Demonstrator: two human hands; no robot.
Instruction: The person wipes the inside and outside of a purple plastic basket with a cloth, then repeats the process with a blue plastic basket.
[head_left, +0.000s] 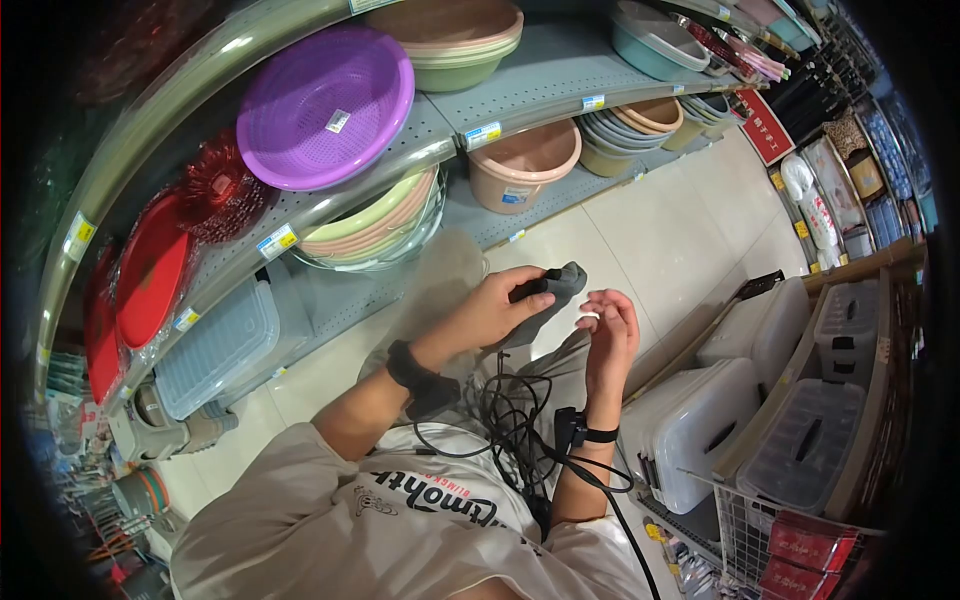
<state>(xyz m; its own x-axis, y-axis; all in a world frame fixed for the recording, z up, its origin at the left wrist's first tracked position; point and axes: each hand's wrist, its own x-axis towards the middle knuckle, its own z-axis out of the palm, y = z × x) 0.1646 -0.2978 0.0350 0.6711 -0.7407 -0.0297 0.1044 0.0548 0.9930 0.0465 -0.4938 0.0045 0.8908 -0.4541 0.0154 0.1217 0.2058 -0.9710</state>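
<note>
My left hand (495,308) is wrapped round a small black object (528,288), mostly covered by the fingers, so its kind does not show. A grey shape (568,284) like a shoe tip appears just past it. To the right, my right hand (612,328) is raised with loosely bent fingers and a small bright gap between thumb and fingertips. I make out nothing held in it. Both wrists wear black straps, and black cables (510,405) hang in a tangle between my forearms.
Shelves ahead carry a purple basket (330,105), a pink bucket (525,165), stacked basins (370,225) and red trays (155,270). On my right stand clear storage boxes (690,425) and a white wire basket (735,525). Tiled floor (640,235) runs between.
</note>
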